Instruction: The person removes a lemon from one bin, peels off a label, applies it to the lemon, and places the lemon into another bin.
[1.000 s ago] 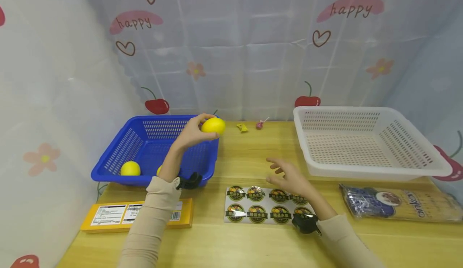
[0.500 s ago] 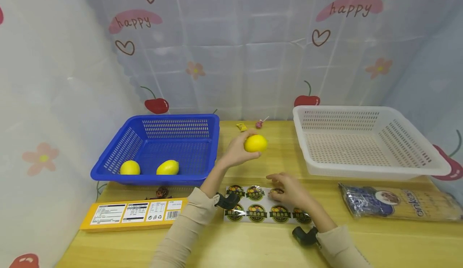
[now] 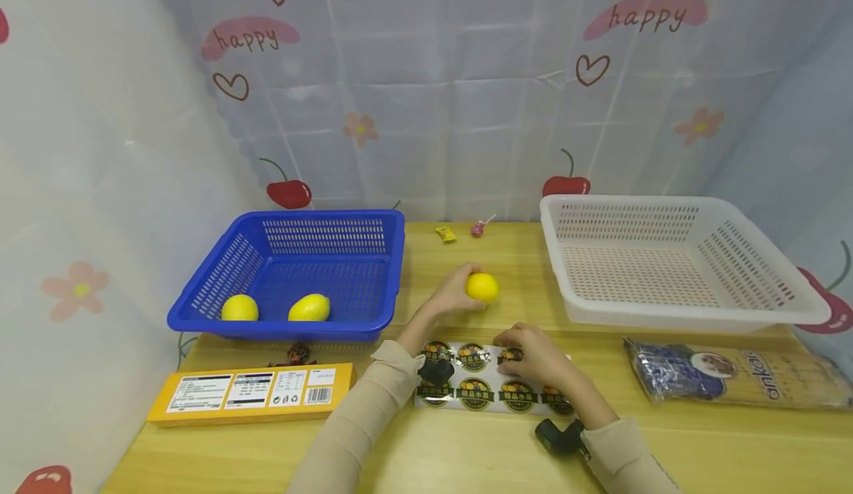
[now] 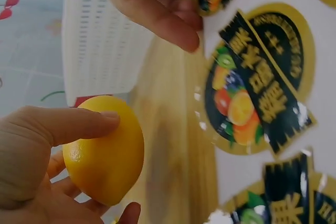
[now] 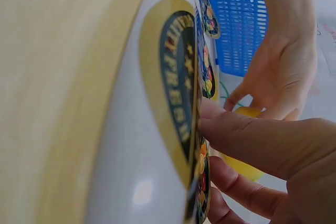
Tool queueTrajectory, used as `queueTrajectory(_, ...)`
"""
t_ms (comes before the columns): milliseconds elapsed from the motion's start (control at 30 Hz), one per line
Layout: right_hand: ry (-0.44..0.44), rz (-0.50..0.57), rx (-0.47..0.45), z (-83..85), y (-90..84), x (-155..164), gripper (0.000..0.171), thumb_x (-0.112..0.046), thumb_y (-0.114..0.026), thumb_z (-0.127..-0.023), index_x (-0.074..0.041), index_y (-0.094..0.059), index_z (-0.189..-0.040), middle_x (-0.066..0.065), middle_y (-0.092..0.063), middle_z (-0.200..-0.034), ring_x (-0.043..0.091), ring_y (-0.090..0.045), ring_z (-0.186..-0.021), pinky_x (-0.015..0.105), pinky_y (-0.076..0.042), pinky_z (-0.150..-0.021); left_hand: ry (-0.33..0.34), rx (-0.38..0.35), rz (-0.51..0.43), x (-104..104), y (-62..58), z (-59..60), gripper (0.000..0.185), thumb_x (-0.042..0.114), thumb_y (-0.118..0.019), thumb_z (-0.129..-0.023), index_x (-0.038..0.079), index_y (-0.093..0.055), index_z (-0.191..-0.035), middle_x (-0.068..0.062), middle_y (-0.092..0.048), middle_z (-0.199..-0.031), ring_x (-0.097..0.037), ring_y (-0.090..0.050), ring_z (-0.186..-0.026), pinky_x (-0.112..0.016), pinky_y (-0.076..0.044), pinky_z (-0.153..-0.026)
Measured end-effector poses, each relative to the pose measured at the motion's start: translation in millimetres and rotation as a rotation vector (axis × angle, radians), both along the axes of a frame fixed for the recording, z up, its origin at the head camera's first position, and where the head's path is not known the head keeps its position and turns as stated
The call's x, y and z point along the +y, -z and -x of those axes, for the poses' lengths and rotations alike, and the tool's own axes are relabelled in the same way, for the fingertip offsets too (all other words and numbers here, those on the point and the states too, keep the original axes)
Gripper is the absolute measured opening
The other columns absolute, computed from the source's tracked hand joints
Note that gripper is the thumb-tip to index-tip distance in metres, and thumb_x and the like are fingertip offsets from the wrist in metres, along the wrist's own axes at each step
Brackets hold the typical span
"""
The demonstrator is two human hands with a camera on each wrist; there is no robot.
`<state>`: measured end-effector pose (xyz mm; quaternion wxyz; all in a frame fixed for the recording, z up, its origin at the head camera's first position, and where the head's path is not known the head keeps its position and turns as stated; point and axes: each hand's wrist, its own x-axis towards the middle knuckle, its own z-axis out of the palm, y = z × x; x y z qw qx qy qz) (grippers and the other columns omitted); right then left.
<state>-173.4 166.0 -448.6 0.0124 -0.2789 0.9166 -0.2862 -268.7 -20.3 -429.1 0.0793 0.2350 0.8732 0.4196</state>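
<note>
A lemon [image 3: 482, 286] is gripped by the L hand [image 3: 453, 298] just above the wooden surface [image 3: 466, 449], btwn blue basket [image 3: 200, 309] & white basket [image 3: 573, 309]. A sticker [image 3: 510, 355] on the sticker sheet [image 3: 474, 394] is pinched at its edge by the R hand [image 3: 540, 357].

I see a light wooden table [image 3: 466, 457] under even, soft light. A translucent curtain [image 3: 426, 109] printed with cherries, hearts, flowers and "happy" encloses three sides.

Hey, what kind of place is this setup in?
Likely a staged tabletop work booth: a wooden table screened by cherry-print curtains, with a blue basket of lemons and a sticker sheet.
</note>
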Motion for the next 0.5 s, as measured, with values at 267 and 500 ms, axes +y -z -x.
queueTrajectory(267, -0.005, -0.006, -0.011, 1.3, 0.4, 0, 0.030, -0.012, -0.078, -0.075, 0.001, -0.069, -0.100, 0.007, -0.064, -0.094, 0.022, -0.059, -0.085, 0.034, -0.050, -0.074, 0.022, -0.034, -0.018, -6, 10.0, 3.1, 0.069, 0.002, -0.075, -0.074, -0.004, -0.042, -0.134, -0.020, -0.049, -0.133, -0.033, -0.048, -0.120, -0.043, -0.037, -0.102)
queueTrajectory(500, -0.005, -0.011, -0.013, 1.1, 0.6, 1, 0.030, -0.012, -0.079, -0.074, 0.000, -0.070, -0.100, 0.007, -0.064, -0.093, 0.020, -0.058, -0.084, 0.033, -0.049, -0.072, -0.025, -0.014, -0.041, -16, 8.1, -9.6, 0.082, 0.008, -0.078, -0.074, 0.002, -0.034, -0.143, -0.021, -0.038, -0.144, -0.037, -0.039, -0.129, -0.050, -0.032, -0.106)
